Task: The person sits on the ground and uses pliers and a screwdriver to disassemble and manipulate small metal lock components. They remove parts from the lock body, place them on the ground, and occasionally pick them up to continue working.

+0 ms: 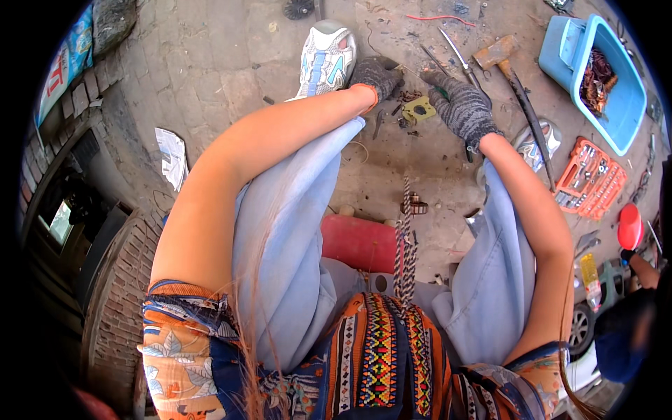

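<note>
Both my hands wear dark grey knitted gloves and work close to the ground between my shoes. My left hand [379, 78] is closed, its fingertips pinching what looks like a thin wire [404, 68]. Opposite it, my right hand [465, 108] wraps round a green-handled tool [442, 92], probably pliers; most of it is hidden by the palm. On the ground between the hands lies a yellow plate [418, 110] with a dark hole, beside small dark metal bits [409, 96].
Beyond my right hand lie a hammer [519, 87] and a long thin metal tool [455, 47]. Right of them stand a blue tub [560, 49] with coppery scrap, an orange socket set [591, 180] and a red bowl [630, 225]. Another person [625, 329] is at the right edge.
</note>
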Demonstrator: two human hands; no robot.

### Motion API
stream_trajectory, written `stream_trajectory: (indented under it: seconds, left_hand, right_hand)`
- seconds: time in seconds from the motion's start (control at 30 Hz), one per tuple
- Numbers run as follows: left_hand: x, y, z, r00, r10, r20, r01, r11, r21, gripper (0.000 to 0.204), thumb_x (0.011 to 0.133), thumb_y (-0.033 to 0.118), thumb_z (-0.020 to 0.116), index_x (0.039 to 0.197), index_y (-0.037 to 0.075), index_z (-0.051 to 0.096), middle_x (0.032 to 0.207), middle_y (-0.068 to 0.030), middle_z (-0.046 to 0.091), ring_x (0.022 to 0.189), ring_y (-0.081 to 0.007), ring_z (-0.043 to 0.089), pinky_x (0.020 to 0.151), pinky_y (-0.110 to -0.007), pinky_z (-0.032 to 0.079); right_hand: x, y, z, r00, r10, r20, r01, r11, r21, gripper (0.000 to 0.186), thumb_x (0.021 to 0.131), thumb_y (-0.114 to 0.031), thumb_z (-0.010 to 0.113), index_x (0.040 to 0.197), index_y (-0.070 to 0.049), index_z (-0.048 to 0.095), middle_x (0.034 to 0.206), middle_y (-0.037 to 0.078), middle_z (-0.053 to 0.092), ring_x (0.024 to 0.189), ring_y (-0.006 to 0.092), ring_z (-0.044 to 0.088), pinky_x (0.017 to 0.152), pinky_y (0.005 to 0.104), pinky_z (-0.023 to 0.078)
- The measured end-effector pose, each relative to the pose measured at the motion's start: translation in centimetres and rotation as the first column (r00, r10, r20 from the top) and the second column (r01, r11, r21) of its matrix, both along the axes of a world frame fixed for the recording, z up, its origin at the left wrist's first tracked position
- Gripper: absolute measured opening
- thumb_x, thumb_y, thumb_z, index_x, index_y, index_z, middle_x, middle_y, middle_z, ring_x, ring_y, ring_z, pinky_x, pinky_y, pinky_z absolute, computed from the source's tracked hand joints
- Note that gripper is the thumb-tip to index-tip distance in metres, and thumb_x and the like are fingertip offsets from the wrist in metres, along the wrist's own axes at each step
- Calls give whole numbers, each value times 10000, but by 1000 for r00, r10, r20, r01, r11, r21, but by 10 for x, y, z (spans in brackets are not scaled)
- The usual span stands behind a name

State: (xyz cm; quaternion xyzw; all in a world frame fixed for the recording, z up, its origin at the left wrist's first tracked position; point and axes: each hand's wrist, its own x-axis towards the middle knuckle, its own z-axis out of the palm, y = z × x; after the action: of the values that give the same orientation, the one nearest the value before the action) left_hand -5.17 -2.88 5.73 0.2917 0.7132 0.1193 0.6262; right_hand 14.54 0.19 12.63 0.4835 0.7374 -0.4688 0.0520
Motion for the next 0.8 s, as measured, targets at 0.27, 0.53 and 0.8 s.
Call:
stream_trajectory:
  seconds: [0.27, 0.53, 0.8]
  left_hand:
    - [-1, -5, -14, 983, -124, -136, 138, 985, 100, 299, 856, 225, 639, 1021, -25, 652, 802, -95, 699, 598, -142, 642, 554, -281, 502]
    - [-4, -6, -17, 975, -150, -162, 169, 979, 113, 312, 848, 234, 640, 1017, -28, 653, 802, -107, 699, 611, -161, 655, 581, -294, 513]
    - [-3, 5, -18, 872, -376, -314, 419, 904, 82, 335, 836, 298, 602, 994, 14, 678, 804, -105, 704, 656, -192, 672, 659, -313, 524]
  right_hand:
    - [-1, 2, -9, 998, -27, -54, 27, 1000, -8, 340, 873, -224, 551, 1194, -119, 587, 1147, 156, 608, 1044, 330, 579, 914, 380, 446]
    - [1, 2, -13, 996, -52, -68, 46, 995, -88, 335, 871, -238, 547, 1165, -88, 603, 1138, 184, 607, 1046, 342, 575, 925, 393, 439]
    - [0, 17, -26, 996, 40, -77, -47, 995, -94, 326, 861, -238, 548, 1125, -61, 623, 1110, 194, 616, 1026, 347, 580, 928, 395, 437]
